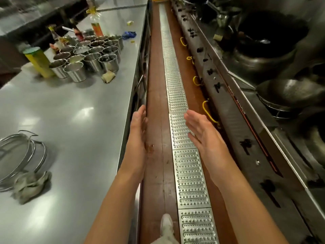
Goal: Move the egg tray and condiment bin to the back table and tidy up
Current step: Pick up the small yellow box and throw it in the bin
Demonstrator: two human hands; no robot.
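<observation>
A person's two bare hands reach forward over the narrow aisle of a commercial kitchen, palms turned toward each other, fingers straight and together, neither holding anything. The left hand (139, 136) hangs beside the edge of the long stainless steel counter (73, 111), though contact with that edge cannot be told; the right hand (202, 132) hovers above the strip of perforated metal floor grating (177, 95) running up the brown floor (155, 95). At eleven o'clock from the hands, on the counter, stands a cluster of round stainless steel condiment cups (91, 55) packed side by side, some showing dark or pale contents, with sauce bottles (77, 31) just behind them, a tall yellow canister with a green lid (37, 61) touching the cluster's left side and a crumpled tan cloth (108, 76) lying against its near side. No egg tray can be made out. A blue rag (129, 34) lies farther back near the counter's edge. At eight o'clock, round wire-mesh strainers (19, 155) rest on the counter with a wadded grey cloth (29, 185) against them. At one to three o'clock, dark woks (288, 94) sit in the steel cooking range (233, 110), along whose front yellow looped handles (206, 110) hang. One pale shoe (166, 224) shows at six o'clock.
</observation>
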